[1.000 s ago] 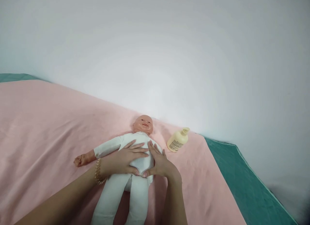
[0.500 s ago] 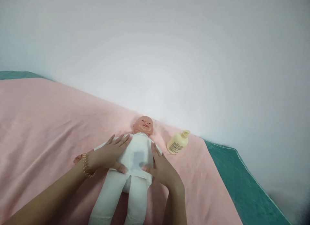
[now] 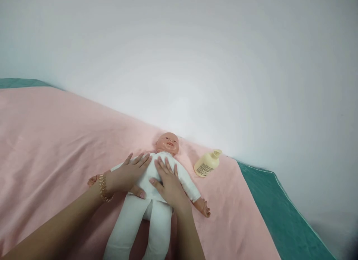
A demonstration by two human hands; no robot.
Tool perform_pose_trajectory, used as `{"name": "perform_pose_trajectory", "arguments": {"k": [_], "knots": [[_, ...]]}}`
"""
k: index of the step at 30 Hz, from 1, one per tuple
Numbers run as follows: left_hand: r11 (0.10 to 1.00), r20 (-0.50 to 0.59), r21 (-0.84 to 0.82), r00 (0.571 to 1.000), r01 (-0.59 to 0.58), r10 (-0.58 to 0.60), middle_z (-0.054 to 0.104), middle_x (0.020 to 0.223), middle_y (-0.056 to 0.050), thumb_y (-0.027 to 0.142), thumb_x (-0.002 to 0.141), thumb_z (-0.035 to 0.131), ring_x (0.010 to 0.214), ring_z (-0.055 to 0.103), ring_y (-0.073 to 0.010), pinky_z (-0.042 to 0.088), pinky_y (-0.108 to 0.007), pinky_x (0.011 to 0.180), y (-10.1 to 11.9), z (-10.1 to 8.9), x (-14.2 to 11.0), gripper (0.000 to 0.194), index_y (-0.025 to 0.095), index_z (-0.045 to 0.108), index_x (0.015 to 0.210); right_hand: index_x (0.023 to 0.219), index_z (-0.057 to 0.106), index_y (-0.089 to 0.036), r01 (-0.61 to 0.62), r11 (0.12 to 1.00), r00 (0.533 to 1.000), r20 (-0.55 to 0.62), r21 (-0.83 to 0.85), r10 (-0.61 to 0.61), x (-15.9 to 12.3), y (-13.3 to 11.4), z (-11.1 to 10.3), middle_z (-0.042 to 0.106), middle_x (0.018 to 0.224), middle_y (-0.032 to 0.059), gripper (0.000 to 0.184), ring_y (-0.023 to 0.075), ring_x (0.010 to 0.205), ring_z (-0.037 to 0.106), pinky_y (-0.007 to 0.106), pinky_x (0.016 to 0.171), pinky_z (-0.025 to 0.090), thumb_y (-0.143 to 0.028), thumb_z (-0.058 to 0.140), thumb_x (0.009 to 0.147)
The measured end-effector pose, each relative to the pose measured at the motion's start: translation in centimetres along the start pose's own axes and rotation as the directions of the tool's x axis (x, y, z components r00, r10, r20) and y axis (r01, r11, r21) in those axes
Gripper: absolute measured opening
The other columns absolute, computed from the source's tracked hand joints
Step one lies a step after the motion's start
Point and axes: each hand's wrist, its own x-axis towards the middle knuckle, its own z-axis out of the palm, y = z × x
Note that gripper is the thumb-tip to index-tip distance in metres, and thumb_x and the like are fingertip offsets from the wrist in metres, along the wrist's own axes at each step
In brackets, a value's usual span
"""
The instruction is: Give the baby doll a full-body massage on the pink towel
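Note:
A baby doll (image 3: 153, 184) in a white top and white trousers lies on its back, head away from me and arms out to the sides. My left hand (image 3: 130, 175), with a beaded bracelet (image 3: 103, 188) at its wrist, rests on the left side of the doll's chest, fingers spread. Flat across the right half of the chest lies my right hand (image 3: 170, 181), its fingers apart and pointing toward the doll's neck. Neither hand grips anything. The lower ends of the doll's legs run out of the picture.
A pale yellow pump bottle (image 3: 207, 163) stands to the right of the doll's head. Beneath everything is a pink sheet (image 3: 232, 211), over a green cover (image 3: 282, 204) that shows at its edges. A white wall (image 3: 179, 66) rises behind.
My right hand has shifted from the doll's right-hand side inward onto its chest, uncovering the doll's arm on that side. My left hand stays in about the same place on the doll.

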Motion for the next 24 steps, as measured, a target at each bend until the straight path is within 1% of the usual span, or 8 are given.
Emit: {"name": "perform_pose_trajectory", "arguments": {"k": [4, 10, 12, 15, 17, 19, 22, 24], "knots": [[1.000, 0.013, -0.015, 1.000, -0.007, 0.007, 0.002, 0.156, -0.025, 0.082, 0.065, 0.053, 0.145, 0.002, -0.0430, 0.002, -0.066, 0.111, 0.3, -0.4, 0.1, 0.126, 0.005, 0.008, 0.154, 0.154, -0.002, -0.019, -0.161, 0.986, 0.987, -0.015, 0.035, 0.161, 0.1, 1.4, -0.4, -0.005, 0.160, -0.0009, 0.084, 0.0168, 0.148, -0.010, 0.048, 0.119, -0.009, -0.064, 0.034, 0.094], [1.000, 0.032, -0.018, 0.999, 0.003, -0.002, 0.002, 0.156, -0.026, 0.075, 0.065, 0.064, 0.146, 0.004, -0.0390, 0.008, -0.057, 0.115, 1.3, -1.6, 0.0, 0.126, 0.002, 0.011, 0.153, 0.153, -0.008, -0.011, -0.254, 0.965, 0.954, 0.184, 0.068, 0.238, -2.0, 3.1, -2.7, -0.007, 0.160, 0.0068, 0.109, 0.0169, 0.148, -0.011, 0.044, 0.117, -0.015, -0.067, 0.054, 0.082], [0.997, -0.009, -0.049, 0.999, -0.054, 0.053, 0.005, 0.157, -0.023, 0.070, 0.074, 0.061, 0.147, 0.005, -0.0359, 0.011, -0.053, 0.117, 1.6, -1.9, 0.0, 0.113, 0.004, 0.015, 0.153, 0.152, -0.010, -0.013, -0.261, 0.963, 0.943, 0.229, 0.064, 0.241, -2.6, 3.6, -3.4, -0.007, 0.160, 0.0072, 0.119, 0.0180, 0.148, -0.011, 0.044, 0.116, -0.017, -0.066, 0.063, 0.076], [0.964, -0.116, -0.135, 0.970, -0.228, 0.213, 0.021, 0.157, -0.013, 0.048, 0.092, 0.052, 0.147, 0.017, -0.0265, 0.017, -0.044, 0.119, 2.5, -2.0, 0.1, 0.073, 0.014, 0.028, 0.151, 0.153, -0.010, -0.016, -0.283, 0.959, 0.927, 0.268, 0.036, 0.263, -3.0, 4.2, -3.8, -0.007, 0.160, 0.0090, 0.127, 0.0223, 0.148, -0.008, 0.047, 0.116, -0.016, -0.063, 0.073, 0.068], [0.908, -0.179, -0.199, 0.925, -0.368, 0.336, 0.037, 0.153, -0.006, 0.032, 0.097, 0.048, 0.143, 0.030, -0.0199, 0.018, -0.038, 0.120, 3.5, -1.9, 0.2, 0.053, 0.021, 0.038, 0.147, 0.155, 0.002, -0.022, -0.295, 0.956, 0.928, 0.239, 0.004, 0.285, -3.1, 4.3, -3.7, 0.001, 0.162, 0.0103, 0.117, 0.0273, 0.149, 0.003, 0.052, 0.118, -0.005, -0.058, 0.075, 0.071], [0.845, -0.212, -0.255, 0.880, -0.469, 0.425, 0.050, 0.145, -0.001, 0.024, 0.095, 0.050, 0.138, 0.039, -0.0170, 0.017, -0.035, 0.121, 4.6, -1.7, 0.2, 0.046, 0.025, 0.048, 0.141, 0.151, 0.025, -0.025, -0.298, 0.954, 0.936, 0.190, -0.019, 0.296, -3.1, 4.4, -3.5, 0.020, 0.159, 0.0119, 0.088, 0.0314, 0.144, 0.024, 0.055, 0.117, 0.015, -0.051, 0.071, 0.080], [0.793, -0.200, -0.307, 0.850, -0.527, 0.487, 0.059, 0.135, 0.003, 0.021, 0.093, 0.053, 0.135, 0.043, -0.0175, 0.012, -0.036, 0.122, 5.6, -1.3, 0.4, 0.042, 0.031, 0.057, 0.134, 0.133, 0.049, -0.020, -0.290, 0.957, 0.941, 0.175, -0.021, 0.289, -3.0, 4.3, -3.2, 0.047, 0.140, 0.0111, 0.048, 0.0284, 0.123, 0.051, 0.053, 0.102, 0.042, -0.040, 0.062, 0.091], [0.787, -0.180, -0.318, 0.849, -0.528, 0.497, 0.060, 0.135, 0.004, 0.024, 0.092, 0.055, 0.136, 0.042, -0.0180, 0.009, -0.037, 0.122, 5.6, -1.0, 0.7, 0.041, 0.034, 0.058, 0.132, 0.127, 0.053, -0.018, -0.284, 0.959, 0.942, 0.179, -0.015, 0.282, -2.9, 4.3, -3.2, 0.053, 0.131, 0.0098, 0.040, 0.0253, 0.114, 0.056, 0.049, 0.095, 0.049, -0.037, 0.060, 0.093]]}}
